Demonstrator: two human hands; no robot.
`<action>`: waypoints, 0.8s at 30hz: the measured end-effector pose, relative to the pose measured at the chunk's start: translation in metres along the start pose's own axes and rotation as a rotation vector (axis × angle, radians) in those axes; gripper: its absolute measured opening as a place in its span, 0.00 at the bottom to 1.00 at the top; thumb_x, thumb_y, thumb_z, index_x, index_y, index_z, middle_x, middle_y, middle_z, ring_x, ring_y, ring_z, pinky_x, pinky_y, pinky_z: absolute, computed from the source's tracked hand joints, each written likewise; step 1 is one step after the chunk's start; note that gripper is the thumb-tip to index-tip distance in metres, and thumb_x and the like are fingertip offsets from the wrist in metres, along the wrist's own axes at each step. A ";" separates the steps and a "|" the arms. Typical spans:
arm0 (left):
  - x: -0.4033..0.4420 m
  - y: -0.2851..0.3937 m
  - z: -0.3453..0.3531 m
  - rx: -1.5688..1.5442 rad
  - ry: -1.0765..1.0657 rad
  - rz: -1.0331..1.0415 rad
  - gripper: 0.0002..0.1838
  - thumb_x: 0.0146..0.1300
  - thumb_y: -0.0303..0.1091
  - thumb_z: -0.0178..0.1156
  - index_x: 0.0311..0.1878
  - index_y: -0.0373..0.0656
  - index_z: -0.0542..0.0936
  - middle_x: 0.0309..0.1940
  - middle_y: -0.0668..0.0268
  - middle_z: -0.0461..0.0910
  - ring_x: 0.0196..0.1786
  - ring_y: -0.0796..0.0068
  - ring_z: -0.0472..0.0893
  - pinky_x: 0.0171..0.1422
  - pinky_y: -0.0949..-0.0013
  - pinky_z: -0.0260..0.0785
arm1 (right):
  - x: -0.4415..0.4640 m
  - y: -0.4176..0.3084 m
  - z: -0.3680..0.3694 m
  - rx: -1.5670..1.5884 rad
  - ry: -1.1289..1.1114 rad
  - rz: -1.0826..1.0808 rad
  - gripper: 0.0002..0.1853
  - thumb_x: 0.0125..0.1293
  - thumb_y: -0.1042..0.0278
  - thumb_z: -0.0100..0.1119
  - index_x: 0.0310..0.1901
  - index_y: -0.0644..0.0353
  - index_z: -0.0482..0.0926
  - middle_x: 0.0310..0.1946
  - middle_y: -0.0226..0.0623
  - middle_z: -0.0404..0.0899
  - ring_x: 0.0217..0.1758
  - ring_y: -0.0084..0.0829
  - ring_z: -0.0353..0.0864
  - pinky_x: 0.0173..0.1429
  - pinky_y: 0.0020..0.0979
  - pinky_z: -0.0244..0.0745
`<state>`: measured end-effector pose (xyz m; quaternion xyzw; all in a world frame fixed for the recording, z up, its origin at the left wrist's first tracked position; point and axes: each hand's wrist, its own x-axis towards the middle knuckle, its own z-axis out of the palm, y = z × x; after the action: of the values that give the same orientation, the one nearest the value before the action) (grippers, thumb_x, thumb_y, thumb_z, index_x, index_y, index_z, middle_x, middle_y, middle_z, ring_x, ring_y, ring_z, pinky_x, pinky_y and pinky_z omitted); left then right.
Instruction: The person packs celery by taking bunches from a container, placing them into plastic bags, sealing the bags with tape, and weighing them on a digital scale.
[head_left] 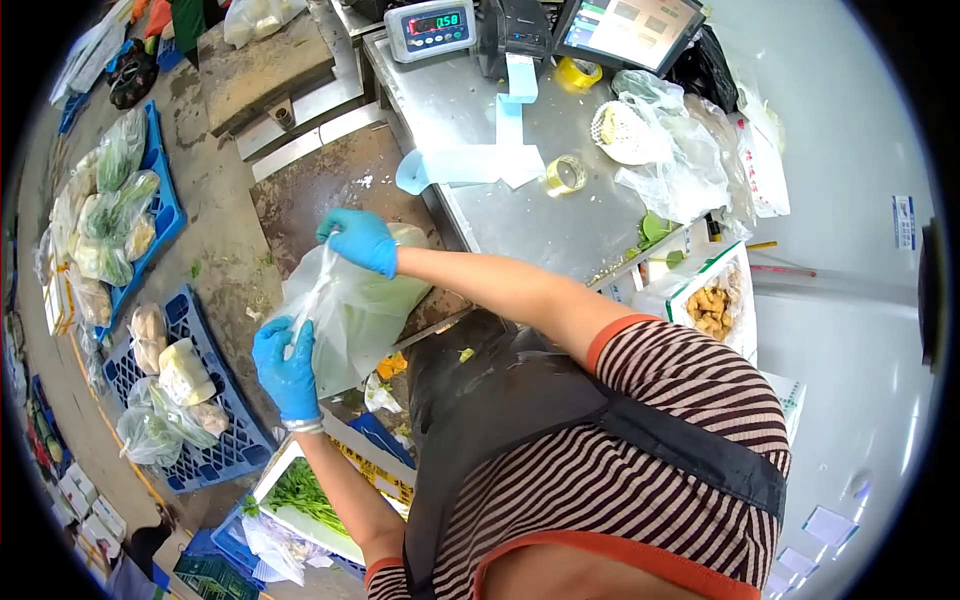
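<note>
A clear plastic bag [345, 310] with something pale green inside rests at the front of a worn brown metal platform [300, 190]; its contents are blurred by the plastic. My right hand [362, 242], in a blue glove, is closed on the gathered upper part of the bag. Also gloved in blue, my left hand [286, 368] pinches the plastic on the bag's near left side. A twisted white strip of the plastic runs between both hands.
A scale display [432, 28], label printer [515, 38], screen [630, 30] and tape rolls [566, 175] stand on the steel table [440, 95]. Blue pallets [235, 400] with bagged vegetables lie left. Below are a box of greens [310, 495] and, at right, a ginger box [712, 308].
</note>
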<state>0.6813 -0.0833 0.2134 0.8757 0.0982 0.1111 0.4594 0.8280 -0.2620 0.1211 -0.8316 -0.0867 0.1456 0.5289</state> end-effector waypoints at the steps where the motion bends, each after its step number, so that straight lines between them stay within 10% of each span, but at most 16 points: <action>1: 0.000 -0.010 0.005 0.190 0.031 0.078 0.10 0.56 0.30 0.71 0.31 0.37 0.77 0.34 0.59 0.78 0.37 0.62 0.77 0.45 0.63 0.71 | -0.009 0.009 -0.010 0.032 -0.112 0.016 0.15 0.59 0.61 0.56 0.47 0.50 0.82 0.36 0.42 0.85 0.39 0.43 0.84 0.47 0.39 0.78; 5: -0.005 -0.027 0.029 0.695 -0.081 -0.146 0.14 0.59 0.34 0.67 0.45 0.37 0.80 0.45 0.50 0.81 0.49 0.49 0.79 0.58 0.55 0.69 | -0.065 0.054 -0.056 -0.040 -0.403 -0.021 0.28 0.63 0.58 0.54 0.66 0.51 0.72 0.34 0.45 0.84 0.35 0.37 0.84 0.45 0.36 0.78; 8: -0.002 -0.011 0.061 0.776 0.195 0.064 0.23 0.60 0.34 0.65 0.58 0.37 0.76 0.55 0.49 0.78 0.58 0.48 0.76 0.66 0.55 0.66 | -0.119 0.074 -0.118 0.002 -0.431 0.125 0.30 0.65 0.57 0.52 0.69 0.50 0.68 0.37 0.46 0.84 0.37 0.36 0.83 0.47 0.37 0.78; 13: 0.049 0.073 0.155 0.133 -0.148 0.105 0.27 0.63 0.34 0.63 0.64 0.38 0.72 0.62 0.52 0.74 0.64 0.55 0.73 0.69 0.59 0.63 | -0.174 0.159 -0.234 0.436 -0.311 0.488 0.27 0.66 0.58 0.56 0.67 0.55 0.71 0.50 0.41 0.81 0.43 0.29 0.81 0.53 0.33 0.78; 21: 0.155 0.133 0.395 -0.421 -0.578 -0.159 0.30 0.61 0.40 0.66 0.64 0.35 0.73 0.57 0.56 0.78 0.50 0.67 0.81 0.55 0.68 0.73 | -0.069 0.178 -0.440 0.250 0.155 0.106 0.19 0.71 0.68 0.52 0.62 0.60 0.75 0.38 0.31 0.80 0.43 0.21 0.79 0.46 0.27 0.75; 24: 0.195 0.178 0.450 -0.491 -0.594 -0.405 0.31 0.63 0.43 0.64 0.66 0.36 0.71 0.57 0.56 0.77 0.61 0.64 0.75 0.67 0.63 0.65 | 0.003 0.186 -0.477 0.041 0.231 0.014 0.18 0.71 0.66 0.54 0.61 0.55 0.77 0.41 0.32 0.81 0.42 0.26 0.80 0.47 0.28 0.75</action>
<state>1.0086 -0.4815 0.1324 0.6975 0.1020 -0.2179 0.6750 0.9883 -0.7476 0.1417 -0.8325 -0.0163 0.0543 0.5511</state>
